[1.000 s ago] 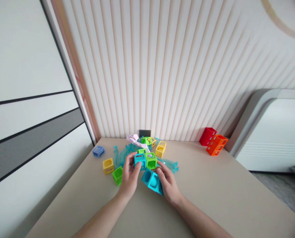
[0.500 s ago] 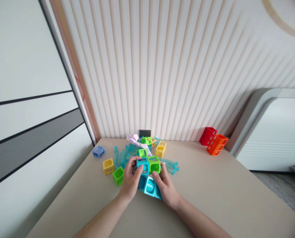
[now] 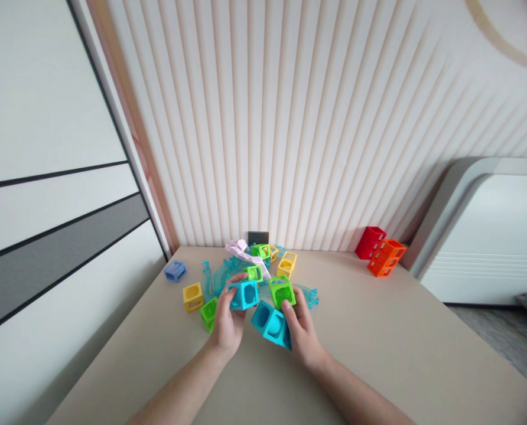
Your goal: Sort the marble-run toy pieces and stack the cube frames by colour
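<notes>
My left hand [image 3: 228, 321] is closed around a blue cube-shaped building block [image 3: 244, 294] with round openings in its faces. Across a small gap, my right hand [image 3: 302, 327] grips a green cube block [image 3: 282, 291], thumb on its near face. Just below it, a joined piece of blue cube blocks [image 3: 271, 324] lies tilted against the right hand's fingers. Whether that hand also holds this piece, or the table bears it, I cannot tell. Behind the hands sits a smaller-looking green block [image 3: 253, 273]. Another green block [image 3: 208, 313], partly hidden by my left hand, stands on the table.
On the table [image 3: 356, 354] lie clear teal track pieces [image 3: 221, 277], a pale lilac slide piece [image 3: 246, 254], yellow blocks [image 3: 193, 297] and a blue-violet block [image 3: 175, 271]. Red blocks [image 3: 370, 242] and orange blocks [image 3: 386, 258] stand far right, near the ribbed wall [image 3: 263, 118].
The blue and green blocks, side by side before, are now apart: my left hand has drawn the blue one left. The joined blue piece has turned and risen slightly in view.
</notes>
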### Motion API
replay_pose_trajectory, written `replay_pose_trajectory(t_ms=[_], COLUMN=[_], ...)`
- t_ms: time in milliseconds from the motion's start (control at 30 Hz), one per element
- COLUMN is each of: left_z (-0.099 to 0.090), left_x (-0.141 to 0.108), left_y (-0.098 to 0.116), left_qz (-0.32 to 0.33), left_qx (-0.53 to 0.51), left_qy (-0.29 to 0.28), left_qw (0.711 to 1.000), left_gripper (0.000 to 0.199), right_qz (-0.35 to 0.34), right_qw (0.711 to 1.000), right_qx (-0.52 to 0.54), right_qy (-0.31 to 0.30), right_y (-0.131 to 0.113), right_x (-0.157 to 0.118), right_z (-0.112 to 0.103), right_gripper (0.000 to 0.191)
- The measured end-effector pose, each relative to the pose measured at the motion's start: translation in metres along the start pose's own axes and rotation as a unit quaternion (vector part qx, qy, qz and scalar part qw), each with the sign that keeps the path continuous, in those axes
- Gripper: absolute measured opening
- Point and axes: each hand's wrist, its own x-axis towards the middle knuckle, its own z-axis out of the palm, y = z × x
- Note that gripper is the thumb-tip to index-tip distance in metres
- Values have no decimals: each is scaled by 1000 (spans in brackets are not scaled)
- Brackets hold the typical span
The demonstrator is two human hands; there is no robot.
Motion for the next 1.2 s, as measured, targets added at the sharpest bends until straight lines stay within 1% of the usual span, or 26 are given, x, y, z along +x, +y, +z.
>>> replay_pose_trajectory(t_ms=[67, 133, 200, 267, 333, 433, 533, 700, 800, 867, 967, 1067, 1133, 1200], left_z=[-2, -5, -7, -7, -4, 0, 0, -3, -4, -4, -3, -3, -3, -1], left_x=[1, 1, -2, -5, -7, -5, 1, 5, 3, 2, 3, 3, 1, -2], left_y=[4, 5, 4, 1, -1, 2, 9, 8, 3, 0, -4, -8, -10, -11], left_qz=[-6, -13, -24, -30, -15, 34, 61, 82, 73, 64, 68, 66, 37, 6], left_qx=[-43, -59, -49, -21, 17, 66, 108, 189, 225, 220, 184, 165, 180, 202], left_qy=[-17, -42, -73, -99, -100, -65, -45, -58, -73, -92, -123, -132, -155, -186], left_qw=[999, 997, 996, 994, 995, 995, 991, 977, 969, 969, 973, 975, 971, 961], left_gripper=[37, 35, 33, 34, 37, 46, 53, 54, 53, 54, 67, 79, 73, 58], right_qz=[-1, 2, -1, -13, -18, -7, 0, 4, -8, -8, 5, 5, 5, 11], right_qw=[998, 994, 989, 985, 987, 993, 992, 992, 989, 988, 992, 992, 990, 991], right_qx=[5, 7, -2, -13, -19, -45, -89, -108, -131, -140, -103, -54, -40, -36], right_qy=[57, 109, 149, 171, 156, 107, 91, 69, 69, 64, 69, 111, 133, 127], right_y=[4, 7, 9, 10, 9, 8, 7, 10, 11, 10, 7, 5, 5, 4], right_x=[4, 9, 13, 16, 15, 11, 7, 4, 3, 4, 6, 10, 11, 11], right_z=[-1, -3, -6, -9, -11, -12, -11, -9, -8, -8, -7, -5, -4, -2], right_gripper=[46, 47, 47, 46, 47, 50, 52, 50, 48, 47, 48, 48, 49, 49])
